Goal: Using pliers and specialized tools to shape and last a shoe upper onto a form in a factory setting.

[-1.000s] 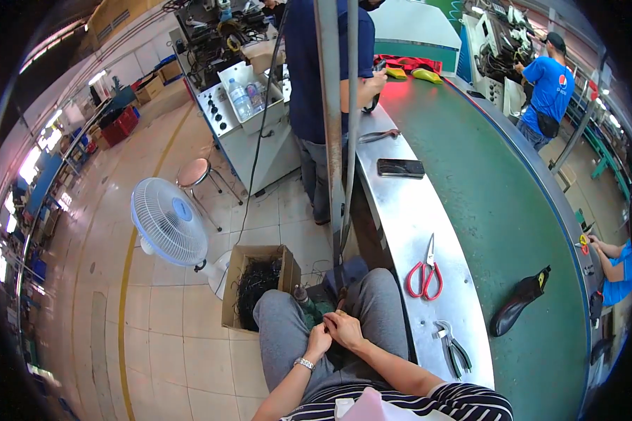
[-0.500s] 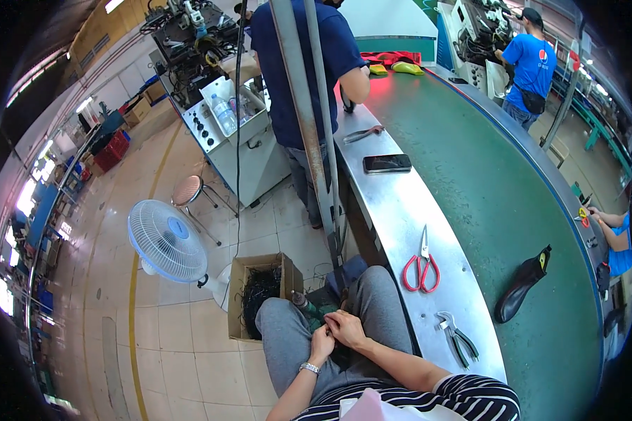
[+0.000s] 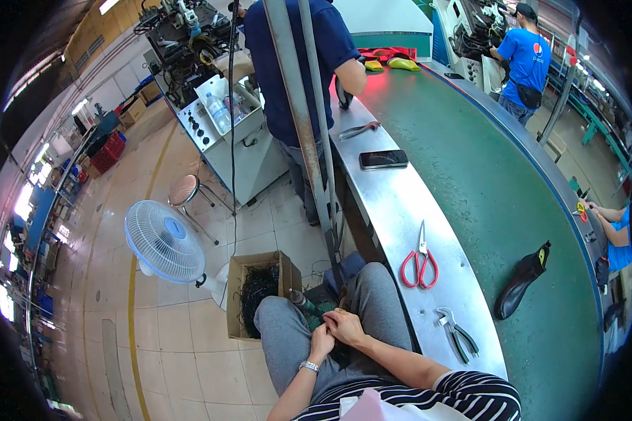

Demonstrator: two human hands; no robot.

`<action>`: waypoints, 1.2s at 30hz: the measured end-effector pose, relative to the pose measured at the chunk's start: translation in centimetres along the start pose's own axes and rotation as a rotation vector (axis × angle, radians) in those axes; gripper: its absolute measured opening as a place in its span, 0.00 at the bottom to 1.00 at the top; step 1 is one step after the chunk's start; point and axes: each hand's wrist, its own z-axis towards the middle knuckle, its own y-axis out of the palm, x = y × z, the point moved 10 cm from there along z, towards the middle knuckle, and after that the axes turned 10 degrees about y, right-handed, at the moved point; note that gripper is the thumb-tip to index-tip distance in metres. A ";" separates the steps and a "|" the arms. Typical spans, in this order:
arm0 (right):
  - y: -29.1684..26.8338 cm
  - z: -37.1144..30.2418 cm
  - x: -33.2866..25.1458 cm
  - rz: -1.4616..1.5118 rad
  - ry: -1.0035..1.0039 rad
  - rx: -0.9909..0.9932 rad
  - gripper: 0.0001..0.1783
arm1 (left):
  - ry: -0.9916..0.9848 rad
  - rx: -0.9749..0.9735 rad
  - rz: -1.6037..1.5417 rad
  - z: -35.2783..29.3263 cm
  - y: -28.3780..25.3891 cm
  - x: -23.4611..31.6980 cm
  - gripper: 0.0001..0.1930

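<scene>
My left hand (image 3: 321, 342) and my right hand (image 3: 345, 326) meet in my lap, between my knees. Their fingers are curled and pressed together; whether something small lies between them is hidden. Just beyond them, by my left knee, a green tool-like thing with a grey end (image 3: 303, 303) is partly covered by my leg. To the right, on the metal ledge (image 3: 400, 203), lie red-handled scissors (image 3: 420, 262) and dark-handled pliers (image 3: 456, 334). A black shoe upper (image 3: 521, 282) rests on the green conveyor belt (image 3: 463, 189).
A cardboard box (image 3: 289, 277) of black scraps stands left of my knees, beside a fan (image 3: 165, 238) and a stool (image 3: 185, 189). A phone (image 3: 383, 160) and tweezer-like tool (image 3: 359, 130) lie farther along the ledge. Ahead, a person (image 3: 295, 77) stands behind a metal post (image 3: 298, 105).
The whole view has shifted very slightly. My hands stay together in my lap, and the shoe upper and tools keep their places.
</scene>
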 end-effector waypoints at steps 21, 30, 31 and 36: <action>0.1 -0.1 -0.2 0.000 -0.012 -0.005 0.10 | 0.005 0.021 -0.003 -0.3 -0.8 1.1 0.10; 0.4 -0.1 0.4 -0.008 -0.003 -0.009 0.11 | -0.011 0.012 -0.008 -0.3 -0.7 1.3 0.10; 0.4 -0.1 0.3 -0.008 -0.004 -0.010 0.11 | 0.001 0.008 0.012 -0.3 -0.7 1.1 0.10; 0.3 -0.1 0.3 -0.017 0.001 -0.013 0.10 | 0.006 -0.017 0.010 -0.1 -0.2 0.6 0.11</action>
